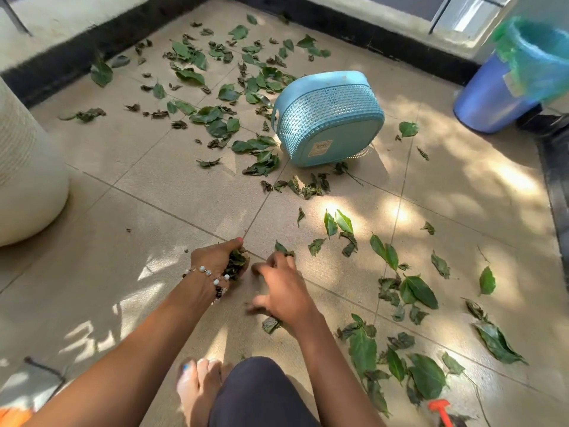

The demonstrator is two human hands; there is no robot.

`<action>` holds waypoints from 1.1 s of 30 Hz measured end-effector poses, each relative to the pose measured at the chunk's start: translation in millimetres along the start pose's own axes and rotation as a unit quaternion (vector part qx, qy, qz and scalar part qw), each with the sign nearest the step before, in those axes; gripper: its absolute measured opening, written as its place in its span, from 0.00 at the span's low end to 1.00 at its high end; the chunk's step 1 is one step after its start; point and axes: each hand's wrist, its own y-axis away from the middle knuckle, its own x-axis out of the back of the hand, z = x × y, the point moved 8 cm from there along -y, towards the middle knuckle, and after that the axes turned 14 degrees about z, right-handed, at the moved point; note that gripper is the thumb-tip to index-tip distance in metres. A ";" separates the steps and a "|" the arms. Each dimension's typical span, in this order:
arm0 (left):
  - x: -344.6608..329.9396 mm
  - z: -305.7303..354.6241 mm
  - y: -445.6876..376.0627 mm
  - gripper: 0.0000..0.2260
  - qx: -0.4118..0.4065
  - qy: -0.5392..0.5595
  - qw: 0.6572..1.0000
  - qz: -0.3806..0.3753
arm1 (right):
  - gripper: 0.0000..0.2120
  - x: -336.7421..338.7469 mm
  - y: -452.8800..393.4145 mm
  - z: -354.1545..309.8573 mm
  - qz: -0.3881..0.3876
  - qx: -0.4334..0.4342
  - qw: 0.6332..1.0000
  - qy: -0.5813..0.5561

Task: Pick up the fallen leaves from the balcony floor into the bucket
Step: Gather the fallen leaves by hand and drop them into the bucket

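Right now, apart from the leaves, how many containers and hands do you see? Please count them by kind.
Light blue woven basket, lying on its side: 1
Blue bin with a green liner: 1
Cream ribbed pot at the left edge: 1
Hands: 2, the left hand gripping a bunch of leaves, the right hand reaching over the floor
Total: 5

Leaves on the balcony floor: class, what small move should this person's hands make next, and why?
Probably the right hand should pinch the leaf just past its fingertips and pass it to the left hand, which already holds a bunch of leaves. That leaf is nearest, and the blue basket lies tipped over farther away.
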 end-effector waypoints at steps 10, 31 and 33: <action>1.3 0.9 21.2 0.08 -0.015 -0.009 0.999 -0.030 | 0.15 14.8 14.9 15.2 0.042 0.007 0.991 -0.126; -4.9 -6.7 30.5 0.08 -0.030 -0.038 0.998 -0.032 | 0.26 41.3 -18.2 37.4 0.159 -0.121 0.968 -0.151; -5.1 -4.1 28.3 0.08 -0.036 -0.036 0.998 -0.037 | 0.32 27.4 -16.7 27.3 0.081 -0.096 0.989 -0.075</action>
